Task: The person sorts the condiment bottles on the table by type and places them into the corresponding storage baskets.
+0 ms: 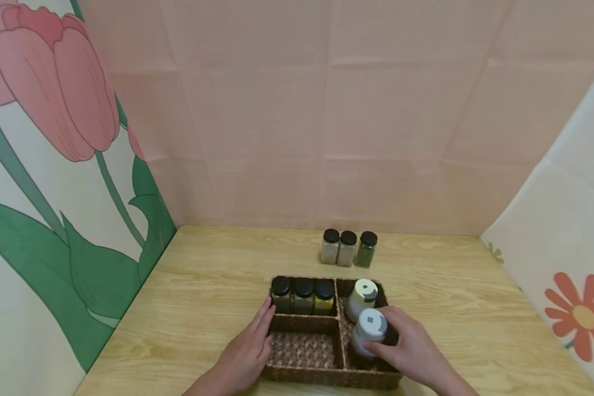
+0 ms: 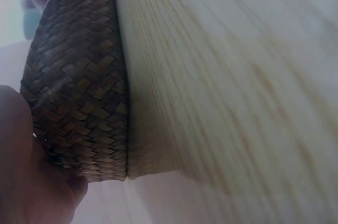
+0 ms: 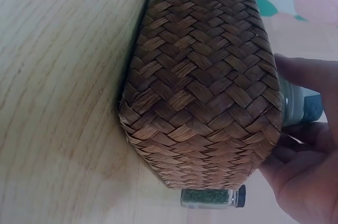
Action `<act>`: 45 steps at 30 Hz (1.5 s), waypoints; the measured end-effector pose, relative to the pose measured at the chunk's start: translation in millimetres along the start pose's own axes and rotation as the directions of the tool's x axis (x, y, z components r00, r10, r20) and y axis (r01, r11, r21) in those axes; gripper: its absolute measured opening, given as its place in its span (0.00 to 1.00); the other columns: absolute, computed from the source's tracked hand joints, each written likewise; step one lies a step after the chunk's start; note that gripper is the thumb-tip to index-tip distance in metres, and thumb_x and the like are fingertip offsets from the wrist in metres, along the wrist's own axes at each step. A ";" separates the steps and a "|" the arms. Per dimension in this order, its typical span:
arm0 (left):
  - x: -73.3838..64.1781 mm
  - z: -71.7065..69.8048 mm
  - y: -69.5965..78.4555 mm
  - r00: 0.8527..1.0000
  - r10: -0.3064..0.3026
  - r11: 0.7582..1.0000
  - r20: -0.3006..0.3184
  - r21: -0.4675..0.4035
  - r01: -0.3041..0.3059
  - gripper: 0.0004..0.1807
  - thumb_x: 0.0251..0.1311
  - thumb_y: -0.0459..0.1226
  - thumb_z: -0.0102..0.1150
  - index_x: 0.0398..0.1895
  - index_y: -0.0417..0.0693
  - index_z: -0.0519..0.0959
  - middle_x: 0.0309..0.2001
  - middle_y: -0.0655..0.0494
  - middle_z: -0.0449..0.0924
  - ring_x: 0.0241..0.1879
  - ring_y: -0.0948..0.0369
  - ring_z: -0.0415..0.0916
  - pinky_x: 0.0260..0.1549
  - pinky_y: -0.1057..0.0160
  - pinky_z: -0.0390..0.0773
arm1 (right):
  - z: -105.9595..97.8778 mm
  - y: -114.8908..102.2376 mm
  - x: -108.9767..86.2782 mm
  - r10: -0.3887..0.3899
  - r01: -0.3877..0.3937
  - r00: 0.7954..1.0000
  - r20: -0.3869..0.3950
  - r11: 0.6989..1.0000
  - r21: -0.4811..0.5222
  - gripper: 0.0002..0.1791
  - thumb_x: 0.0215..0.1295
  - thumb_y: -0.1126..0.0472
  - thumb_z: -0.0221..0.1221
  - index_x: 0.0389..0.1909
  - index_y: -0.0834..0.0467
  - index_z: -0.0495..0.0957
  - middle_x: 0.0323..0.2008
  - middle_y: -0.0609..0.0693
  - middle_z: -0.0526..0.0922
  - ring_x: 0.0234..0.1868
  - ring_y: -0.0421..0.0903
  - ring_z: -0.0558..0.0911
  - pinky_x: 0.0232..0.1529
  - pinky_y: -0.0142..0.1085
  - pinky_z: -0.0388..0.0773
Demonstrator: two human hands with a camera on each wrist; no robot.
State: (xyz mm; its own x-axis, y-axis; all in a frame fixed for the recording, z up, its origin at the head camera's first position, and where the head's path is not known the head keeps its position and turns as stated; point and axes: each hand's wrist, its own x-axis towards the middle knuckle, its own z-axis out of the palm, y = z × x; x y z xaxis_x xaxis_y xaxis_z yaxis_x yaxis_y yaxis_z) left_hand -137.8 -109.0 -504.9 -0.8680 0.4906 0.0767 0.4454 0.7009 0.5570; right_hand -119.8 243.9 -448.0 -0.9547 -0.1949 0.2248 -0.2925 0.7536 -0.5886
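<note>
A brown woven basket [image 1: 329, 377] with three compartments stands on the table. My left hand [image 1: 245, 347] rests its extended fingers against the basket's left wall; the left wrist view shows that hand [image 2: 31, 182] at the weave. In the right compartment, my right hand [image 1: 413, 344] grips a jar with a white-and-grey lid [image 1: 371, 325] between thumb and fingers. Its base is partly hidden. Just behind it leans a similar jar with a pale yellow lid [image 1: 365, 291]. Three black-capped spice jars [image 1: 303, 290] fill the back-left compartment. The front-left compartment [image 1: 304, 349] shows its bare woven bottom.
Behind the basket, three black-capped spice jars stand on the wooden table [image 1: 218, 275]: two pale ones [image 1: 330, 250] and a green one [image 1: 366, 253]. A pink cloth [image 1: 302, 137] hangs along the back, with flower-printed cloths [image 1: 54, 192] at both sides.
</note>
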 end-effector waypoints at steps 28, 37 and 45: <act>1.4 1.3 -1.5 1.000 0.007 1.000 -0.012 0.010 -0.007 0.32 0.79 0.38 0.38 0.81 0.42 0.48 0.83 0.53 0.34 0.76 0.51 0.56 0.62 0.48 0.73 | 3.2 -1.6 10.6 0.136 -0.123 0.985 0.109 0.986 -0.117 0.28 0.42 0.49 0.81 0.46 0.49 0.84 0.40 0.42 0.84 0.41 0.38 0.82 0.41 0.39 0.81; 1.1 1.8 -1.5 1.000 0.006 1.000 -0.017 0.016 -0.006 0.32 0.79 0.38 0.39 0.81 0.41 0.49 0.83 0.52 0.35 0.75 0.51 0.57 0.61 0.48 0.74 | -1.1 -1.0 12.9 0.116 -0.102 0.980 0.159 0.991 -0.092 0.31 0.42 0.48 0.81 0.48 0.53 0.83 0.42 0.44 0.84 0.43 0.42 0.82 0.43 0.43 0.82; 0.9 2.0 -1.8 1.000 0.012 1.000 -0.014 0.018 -0.011 0.32 0.79 0.38 0.39 0.81 0.42 0.49 0.83 0.53 0.35 0.75 0.51 0.58 0.60 0.50 0.75 | -4.1 0.7 11.1 0.082 -0.073 0.983 0.161 0.995 -0.064 0.30 0.45 0.49 0.80 0.49 0.55 0.82 0.41 0.45 0.83 0.43 0.42 0.82 0.42 0.42 0.82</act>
State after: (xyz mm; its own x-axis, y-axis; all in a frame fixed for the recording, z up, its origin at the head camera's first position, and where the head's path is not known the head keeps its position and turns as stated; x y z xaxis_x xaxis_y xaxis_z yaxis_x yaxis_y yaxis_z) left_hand -139.0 -108.8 -507.5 -0.8659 0.4911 0.0950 0.4590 0.7046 0.5412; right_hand -130.3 244.9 -442.8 -0.9718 -0.2310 0.0475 -0.2182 0.8045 -0.5524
